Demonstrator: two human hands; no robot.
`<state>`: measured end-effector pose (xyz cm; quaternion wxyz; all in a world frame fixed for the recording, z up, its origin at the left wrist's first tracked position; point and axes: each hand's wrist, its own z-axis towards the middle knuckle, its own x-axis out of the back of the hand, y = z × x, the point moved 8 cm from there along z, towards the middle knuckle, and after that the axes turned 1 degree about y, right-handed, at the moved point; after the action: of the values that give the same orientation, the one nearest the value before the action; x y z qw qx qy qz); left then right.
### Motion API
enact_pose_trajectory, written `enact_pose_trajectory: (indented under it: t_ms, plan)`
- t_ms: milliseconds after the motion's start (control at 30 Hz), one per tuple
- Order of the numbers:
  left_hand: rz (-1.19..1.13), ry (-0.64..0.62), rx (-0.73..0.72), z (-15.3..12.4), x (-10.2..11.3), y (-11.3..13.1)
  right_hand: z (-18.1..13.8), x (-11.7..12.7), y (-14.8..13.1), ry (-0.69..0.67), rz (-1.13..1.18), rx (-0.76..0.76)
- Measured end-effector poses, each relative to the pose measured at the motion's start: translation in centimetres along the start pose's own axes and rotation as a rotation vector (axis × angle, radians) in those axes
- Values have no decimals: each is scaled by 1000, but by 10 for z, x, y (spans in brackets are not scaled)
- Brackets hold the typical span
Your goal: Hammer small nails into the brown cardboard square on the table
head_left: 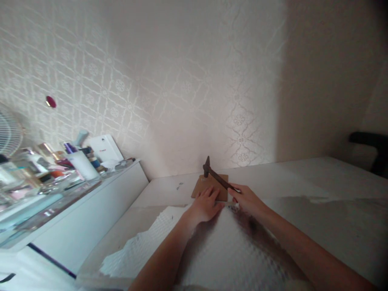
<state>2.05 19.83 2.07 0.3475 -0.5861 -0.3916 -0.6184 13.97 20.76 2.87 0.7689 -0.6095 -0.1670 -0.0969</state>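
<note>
A small brown board lies flat on the white table near the wall. My left hand rests on the board's near edge with its fingers stretched out flat. My right hand is closed around the handle of a small dark hammer. The hammer's head is raised just above the far part of the board. A white textured sheet covers the table under both forearms.
A white shelf unit on the left carries several bottles, tubes and cosmetic jars. A fan stands at the far left. A dark chair arm shows at the right. The patterned wall is close behind.
</note>
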Motion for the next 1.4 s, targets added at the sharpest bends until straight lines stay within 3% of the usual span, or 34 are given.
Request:
enact_pose_trajectory:
  t_ms: [1400]
  plan:
    - [-15,-29,22,-1,0,0,-2,-2,0,0,18,-26]
